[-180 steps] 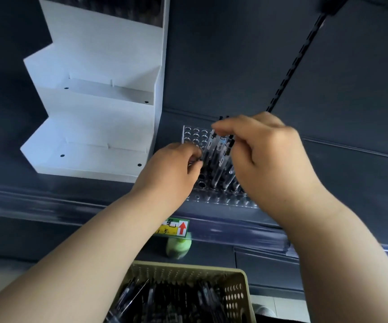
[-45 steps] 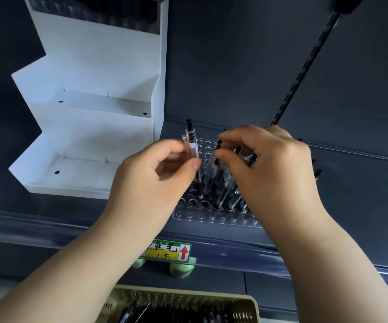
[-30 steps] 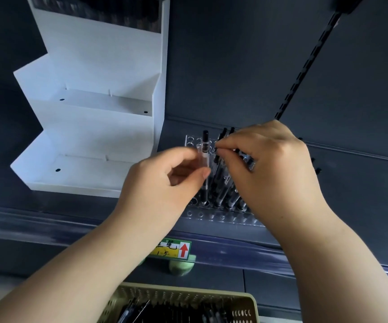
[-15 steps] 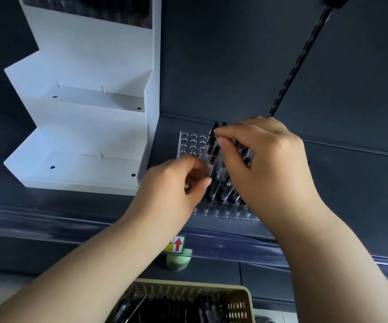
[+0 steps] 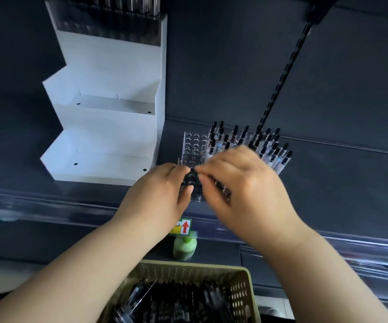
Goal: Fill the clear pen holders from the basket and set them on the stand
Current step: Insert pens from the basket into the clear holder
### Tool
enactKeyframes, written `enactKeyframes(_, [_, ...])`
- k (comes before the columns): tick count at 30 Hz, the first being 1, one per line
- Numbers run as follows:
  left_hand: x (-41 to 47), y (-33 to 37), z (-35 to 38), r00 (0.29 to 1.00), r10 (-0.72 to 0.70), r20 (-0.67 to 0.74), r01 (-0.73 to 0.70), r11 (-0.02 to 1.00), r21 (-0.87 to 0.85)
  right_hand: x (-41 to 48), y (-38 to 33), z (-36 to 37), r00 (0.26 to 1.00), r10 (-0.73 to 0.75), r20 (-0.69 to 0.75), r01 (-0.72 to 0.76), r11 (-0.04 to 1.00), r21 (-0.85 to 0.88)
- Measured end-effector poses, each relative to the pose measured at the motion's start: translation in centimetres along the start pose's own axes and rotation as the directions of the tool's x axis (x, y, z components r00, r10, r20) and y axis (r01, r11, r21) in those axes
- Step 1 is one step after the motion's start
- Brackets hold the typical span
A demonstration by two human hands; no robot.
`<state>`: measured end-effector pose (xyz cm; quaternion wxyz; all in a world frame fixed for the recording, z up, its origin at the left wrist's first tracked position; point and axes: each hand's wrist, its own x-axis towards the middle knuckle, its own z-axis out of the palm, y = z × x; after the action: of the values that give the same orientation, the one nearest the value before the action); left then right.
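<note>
Clear pen holder (image 5: 194,148) sits on the dark shelf (image 5: 340,187), just right of the white stepped stand (image 5: 109,136), not on it. Left columns of holes are bare. The rest is packed with pens (image 5: 266,145), black ends up, fanning toward the right.

Left hand (image 5: 158,194): fingers curled over the holder's front-left corner, thumb underneath near the front edge. Can't tell whether the grip pinches anything.

Right hand (image 5: 244,183): motion-blurred, over the holder's front and covering the lower half of the pens. Its fingertips meet the left hand's fingertips above the front holes. Grip state unreadable in the blur, so can't tell.

Stand: the lower two steps show only bare white floor with small holes. Top step has a row of dark upright pens, cut off by the frame edge.

Basket (image 5: 242,287): tan and perforated, at bottom centre below the shelf, between the forearms. It holds a heap of loose dark pens (image 5: 176,304).

Shelf front has a clear edge strip (image 5: 48,206) with a yellow tag bearing a red arrow (image 5: 183,226). A pale green object (image 5: 185,248) sits just below the tag. A black slotted rail (image 5: 284,73) runs up the back panel behind the holder.
</note>
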<state>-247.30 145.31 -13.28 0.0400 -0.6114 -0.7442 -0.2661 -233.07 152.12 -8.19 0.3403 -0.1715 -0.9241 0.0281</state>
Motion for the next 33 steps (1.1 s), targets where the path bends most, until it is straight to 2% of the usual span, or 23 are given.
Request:
enactKeyframes(4, [-2.7, 0.0, -0.6, 0.998, 0.034, 0.057, -0.04, 0.993, 0.115, -4.0, -1.8, 0.9, 0.962, -0.012, 0.271, 0.015, 1.0, -0.007])
enactKeyframes(6, [-4.0, 0.0, -0.7, 0.993, 0.078, 0.087, -0.091, 0.983, 0.158, -5.7, -2.2, 1.6, 0.908, 0.043, 0.416, -0.028, 0.999, -0.041])
enactKeyframes(9, [-6.5, -0.2, 0.1, 0.987, 0.084, 0.134, -0.107, 0.979, 0.176, -8.5, -2.4, 3.1, 0.813, 0.183, 0.553, -0.135, 0.983, -0.127])
enactKeyframes(11, [-8.8, -0.7, 1.3, 0.977, 0.005, 0.214, -0.028, 0.994, 0.106, -10.7, -2.6, 3.9, 0.717, 0.316, 0.622, -0.254, 0.949, -0.188])
enactKeyframes(13, [-11.1, -1.2, 2.8, 0.949, -0.108, 0.297, 0.102, 0.994, 0.036, -13.0, -2.8, 4.8, 0.584, 0.432, 0.687, -0.363, 0.896, -0.256])
enactKeyframes(15, [-13.5, -1.4, 4.3, 0.906, -0.196, 0.375, 0.189, 0.98, 0.057, -15.4, -3.3, 5.6, 0.432, 0.517, 0.739, -0.42, 0.84, -0.342])
enactKeyframes(17, [-15.9, -1.8, 5.8, 0.848, -0.29, 0.444, 0.27, 0.956, 0.109, -17.6, -3.7, 6.5, 0.327, 0.572, 0.752, -0.492, 0.783, -0.381])
enactKeyframes(20, [-18.8, -2.3, 7.6, 0.743, -0.395, 0.54, 0.361, 0.916, 0.174, -19.9, -4.2, 7.7, 0.246, 0.635, 0.732, -0.602, 0.692, -0.398])
enactKeyframes(22, [-19.7, -2.6, 8.5, 0.697, -0.419, 0.582, 0.374, 0.905, 0.203, -20.8, -4.5, 8.3, 0.219, 0.673, 0.707, -0.647, 0.642, -0.411])
enactKeyframes(25, [-19.8, -3.2, 9.2, 0.694, -0.428, 0.58, 0.379, 0.901, 0.212, -21.1, -4.3, 8.9, 0.207, 0.716, 0.666, -0.679, 0.595, -0.429])
enactKeyframes(29, [-18.8, -3.6, 9.7, 0.664, -0.559, 0.497, 0.456, 0.829, 0.324, -20.9, -3.2, 9.8, 0.166, 0.761, 0.628, -0.694, 0.543, -0.474])
enactKeyframes(33, [-17.7, -3.8, 11.1, 0.668, -0.553, 0.499, 0.412, 0.832, 0.371, -20.6, -2.4, 10.9, 0.122, 0.783, 0.61, -0.69, 0.508, -0.515])
